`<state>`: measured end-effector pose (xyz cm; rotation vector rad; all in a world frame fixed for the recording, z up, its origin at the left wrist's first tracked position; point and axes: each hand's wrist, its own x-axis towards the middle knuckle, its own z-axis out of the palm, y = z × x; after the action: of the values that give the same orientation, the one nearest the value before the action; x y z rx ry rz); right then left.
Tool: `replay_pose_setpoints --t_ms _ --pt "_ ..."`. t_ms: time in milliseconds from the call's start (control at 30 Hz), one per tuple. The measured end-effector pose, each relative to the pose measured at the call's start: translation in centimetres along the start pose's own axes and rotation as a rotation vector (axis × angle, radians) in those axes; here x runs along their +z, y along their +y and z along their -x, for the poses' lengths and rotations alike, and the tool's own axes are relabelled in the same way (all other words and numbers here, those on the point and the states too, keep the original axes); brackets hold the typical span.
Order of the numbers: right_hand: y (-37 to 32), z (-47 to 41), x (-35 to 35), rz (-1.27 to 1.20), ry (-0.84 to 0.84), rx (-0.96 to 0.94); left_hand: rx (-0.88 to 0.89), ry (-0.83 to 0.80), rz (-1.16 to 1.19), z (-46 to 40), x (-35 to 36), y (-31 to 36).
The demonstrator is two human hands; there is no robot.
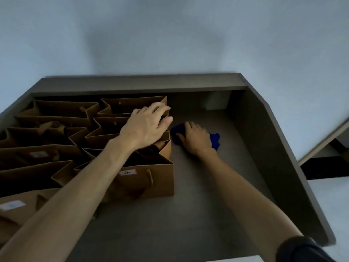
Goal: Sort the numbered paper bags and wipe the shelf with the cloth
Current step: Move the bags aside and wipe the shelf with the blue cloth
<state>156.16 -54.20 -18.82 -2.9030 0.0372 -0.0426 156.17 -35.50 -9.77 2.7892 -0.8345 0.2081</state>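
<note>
Several brown paper bags stand in two rows on the left half of the grey shelf [204, 186]. The nearest bag of the right row [162, 180] carries a white label reading 4. My left hand [146, 127] lies across the top edges of the bags further back in that row, fingers curled over their right rims. A blue cloth [214, 139] lies bunched on the shelf floor just right of the bags. My right hand [196, 138] presses down on it, covering its middle; blue shows on both sides of the hand.
A raised grey back wall [139, 86] and a slanted right side panel [273, 148] enclose the shelf. Another labelled bag [20, 208] stands at the front left. A second piece of furniture [328, 146] shows at the far right. A pale wall rises behind.
</note>
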Motion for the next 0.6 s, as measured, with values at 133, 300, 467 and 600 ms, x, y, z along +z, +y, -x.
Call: replay_pose_setpoints --t_ms 133,300,467,600 --pt "-0.2 4.9 0.3 0.067 0.004 -0.046 0.012 0.012 0.015 0.1 0.1 -0.2" --pt "-0.8 15.3 -0.6 0.056 -0.123 -0.078 0.002 0.010 0.032 -0.9 0.2 -0.7" --pt "0.4 20.0 -1.1 0.062 -0.212 -0.211 0.016 0.005 0.050 -1.4 0.2 -1.0" --pt "0.8 16.9 -0.3 0.080 -0.094 -0.213 0.021 -0.004 0.055 -1.4 0.3 -0.8"
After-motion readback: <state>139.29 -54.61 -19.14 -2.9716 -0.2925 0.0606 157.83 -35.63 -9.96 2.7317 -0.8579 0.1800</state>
